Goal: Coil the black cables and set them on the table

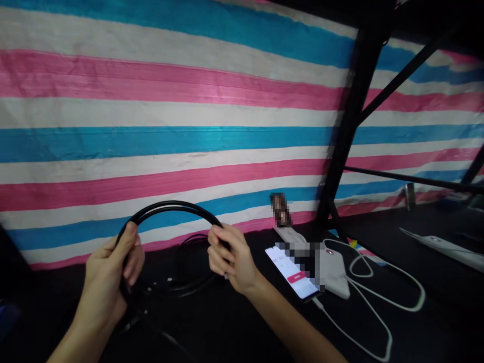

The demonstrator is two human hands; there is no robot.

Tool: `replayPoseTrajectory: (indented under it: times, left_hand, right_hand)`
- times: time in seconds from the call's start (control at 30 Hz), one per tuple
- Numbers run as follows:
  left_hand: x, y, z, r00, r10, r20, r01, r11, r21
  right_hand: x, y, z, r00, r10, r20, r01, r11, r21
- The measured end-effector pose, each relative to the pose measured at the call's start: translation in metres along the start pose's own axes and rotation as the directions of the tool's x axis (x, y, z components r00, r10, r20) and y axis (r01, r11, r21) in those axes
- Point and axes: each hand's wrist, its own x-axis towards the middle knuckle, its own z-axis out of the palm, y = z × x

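Note:
A coiled black cable (172, 205) arches between my two hands, held up above the dark tabletop. My left hand (113, 267) is closed round its left side, thumb on top. On the right side of the loop, the fingers of my right hand (231, 257) are wrapped round the strands. Behind and below, another black cable coil (189, 239) shows dimly between the hands; whether it joins the held one I cannot tell. Small pale or shiny bits near the lower strands may be cable ends, too dark to make out.
To the right lies a lit phone (293, 275) with a white cable (389, 333) plugged in. Beside it is a white power bank (335, 275). A striped tarp (170, 111) hangs behind the black table (234, 333). A black metal frame post (350, 116) rises at the right.

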Motion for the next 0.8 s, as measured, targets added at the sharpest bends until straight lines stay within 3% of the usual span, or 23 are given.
replayPoseTrajectory:
  times: [0.1, 0.17, 0.27, 0.33, 0.47, 0.57, 0.63, 0.7, 0.77, 0.8]
  left_hand:
    - [0.007, -0.005, -0.006, 0.990, 0.084, 0.117, -0.109, 0.966, 0.232]
    - [0.014, -0.010, -0.009, 0.977, 0.117, 0.177, -0.181, 0.893, 0.413]
    - [0.022, -0.018, -0.009, 0.973, 0.100, 0.208, -0.195, 0.839, 0.508]
    - [0.025, -0.025, -0.006, 0.982, 0.006, 0.190, -0.093, 0.888, 0.450]
    - [0.018, -0.039, 0.002, 0.964, -0.258, 0.070, 0.234, 0.941, 0.243]
    - [0.009, -0.046, 0.010, 0.937, -0.350, 0.013, 0.350, 0.937, 0.012]
    - [0.004, -0.048, 0.015, 0.882, -0.464, 0.087, 0.471, 0.875, -0.109]
    - [0.002, -0.048, 0.019, 0.763, -0.588, 0.268, 0.640, 0.745, -0.188]
    - [0.001, -0.045, 0.021, 0.654, -0.640, 0.403, 0.751, 0.615, -0.241]
    - [0.002, -0.042, 0.021, 0.643, -0.641, 0.420, 0.763, 0.587, -0.271]
  right_hand:
    - [-0.003, -0.007, 0.001, 0.993, -0.007, -0.121, 0.012, 0.999, 0.034]
    - [-0.004, -0.010, 0.001, 0.984, -0.037, -0.175, 0.042, 0.999, 0.028]
    - [-0.006, -0.010, 0.001, 0.977, -0.118, -0.180, 0.113, 0.993, -0.036]
    - [-0.008, -0.008, 0.003, 0.965, -0.196, -0.175, 0.179, 0.978, -0.105]
    - [-0.013, -0.001, 0.005, 0.919, -0.364, -0.154, 0.335, 0.924, -0.185]
    - [-0.015, 0.005, 0.005, 0.895, -0.425, -0.136, 0.402, 0.900, -0.165]
    - [-0.015, 0.008, 0.006, 0.891, -0.434, -0.133, 0.419, 0.899, -0.127]
    - [-0.016, 0.010, 0.008, 0.901, -0.416, -0.122, 0.410, 0.909, -0.077]
    - [-0.014, 0.010, 0.009, 0.931, -0.355, -0.082, 0.354, 0.935, -0.023]
    - [-0.012, 0.009, 0.008, 0.952, -0.301, -0.061, 0.302, 0.953, 0.004]
